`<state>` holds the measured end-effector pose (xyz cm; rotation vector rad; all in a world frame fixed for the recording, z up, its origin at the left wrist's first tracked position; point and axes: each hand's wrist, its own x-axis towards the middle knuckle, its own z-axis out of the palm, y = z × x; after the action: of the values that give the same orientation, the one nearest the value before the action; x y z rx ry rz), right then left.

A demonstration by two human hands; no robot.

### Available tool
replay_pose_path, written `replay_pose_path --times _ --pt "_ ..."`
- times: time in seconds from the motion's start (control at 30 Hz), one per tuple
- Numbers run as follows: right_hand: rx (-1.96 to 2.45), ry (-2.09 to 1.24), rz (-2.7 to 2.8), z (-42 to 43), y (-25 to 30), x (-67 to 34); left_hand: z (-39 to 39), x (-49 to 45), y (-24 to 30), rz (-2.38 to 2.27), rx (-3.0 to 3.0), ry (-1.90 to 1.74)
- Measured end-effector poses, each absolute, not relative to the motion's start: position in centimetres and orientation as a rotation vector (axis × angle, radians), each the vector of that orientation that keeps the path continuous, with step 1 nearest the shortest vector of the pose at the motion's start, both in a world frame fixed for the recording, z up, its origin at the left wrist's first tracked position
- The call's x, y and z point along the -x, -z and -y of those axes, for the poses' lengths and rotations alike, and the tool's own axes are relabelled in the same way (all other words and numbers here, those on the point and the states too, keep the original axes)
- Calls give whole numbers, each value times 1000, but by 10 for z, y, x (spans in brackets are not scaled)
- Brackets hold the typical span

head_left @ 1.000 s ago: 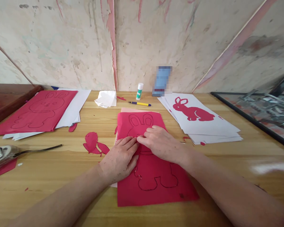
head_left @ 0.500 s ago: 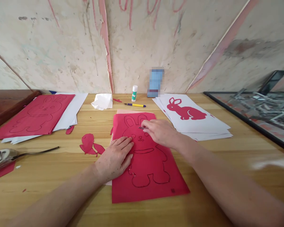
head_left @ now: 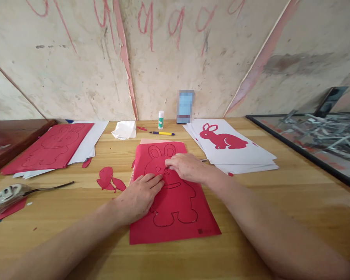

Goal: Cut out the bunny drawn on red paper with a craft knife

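A red paper sheet (head_left: 175,208) with a rabbit outlined in dark lines lies before me on some lighter sheets. My left hand (head_left: 141,194) rests flat on its left side, fingers stretched toward the rabbit's face. My right hand (head_left: 186,166) is closed in a pinch over the face near the mouth. A small dark tip shows at its fingertips, but the kind of tool is hidden by the fingers. Beyond that hand pokes a thin silvery end (head_left: 203,160); I cannot tell whether it belongs to the held thing. Red paper scraps (head_left: 106,178) lie left of the sheet.
Behind the sheet are a yellow pen (head_left: 162,133), a glue stick (head_left: 161,120), crumpled white paper (head_left: 125,130) and a propped phone (head_left: 185,107). A red rabbit cutout (head_left: 226,138) lies on white sheets at right. Another red rabbit sheet (head_left: 52,144) and a tape measure (head_left: 10,196) are left.
My right hand has moved down the rabbit's face, from near the ears' base to near the mouth. My left hand still presses the sheet. The view has shifted slightly.
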<state>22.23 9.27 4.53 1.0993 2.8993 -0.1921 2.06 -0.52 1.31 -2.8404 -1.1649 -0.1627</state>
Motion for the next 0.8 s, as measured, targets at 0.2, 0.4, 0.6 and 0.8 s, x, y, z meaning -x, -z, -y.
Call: replay_pose_path --times 0.2,0.4,0.6,0.8 --pt "-1051 181 -2936 -94 -38 -222 8 -44 -16 1238 2797 186" --pt "-1053 114 -2951 -97 -34 -223 7 -53 -3 1311 2765 303" --pt "-1027 166 -2934 -98 -37 -224 7 -51 -2 1321 2796 357" --pt "-1046 181 -2918 -96 -38 -222 6 -52 -2 1311 2781 311"
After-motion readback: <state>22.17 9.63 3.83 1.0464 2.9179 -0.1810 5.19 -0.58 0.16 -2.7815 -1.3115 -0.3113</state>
